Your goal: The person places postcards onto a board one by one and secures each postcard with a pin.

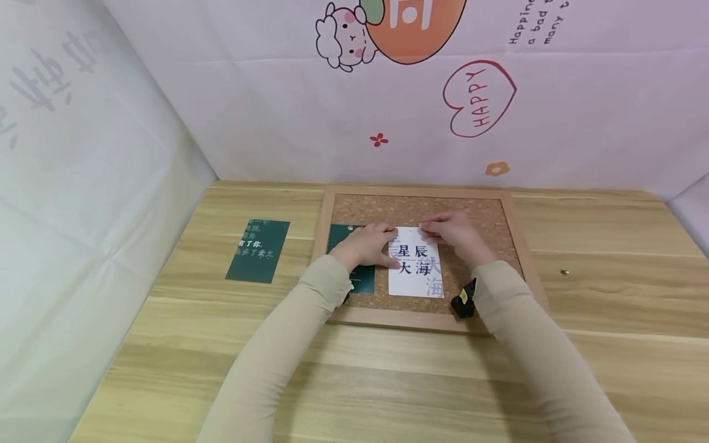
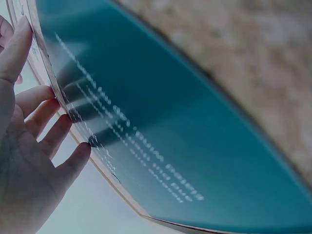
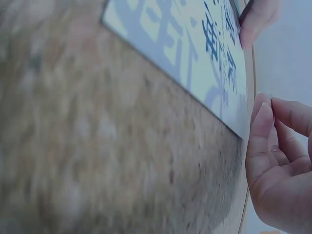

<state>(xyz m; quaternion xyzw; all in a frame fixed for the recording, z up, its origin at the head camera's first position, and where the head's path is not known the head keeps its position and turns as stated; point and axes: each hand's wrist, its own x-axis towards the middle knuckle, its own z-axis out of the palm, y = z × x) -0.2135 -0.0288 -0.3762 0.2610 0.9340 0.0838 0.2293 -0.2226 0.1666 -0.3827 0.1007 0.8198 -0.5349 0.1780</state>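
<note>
A white card (image 1: 416, 263) lies upright mid-corkboard (image 1: 482, 212), its long axis toward the counter's far edge; left hand (image 1: 365, 245) presses it flat-fingered, right hand (image 1: 451, 231) pinches something small at its top right corner.

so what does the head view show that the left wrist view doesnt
Only the head view shows the whole cork board on the wooden table, the white card with dark characters, the right hand at that card's top edge, a second green card lying off the board, and a loose pin. Only the left wrist view shows the pale print on the green card close up. Both share the left hand, that green card and cork.
</note>
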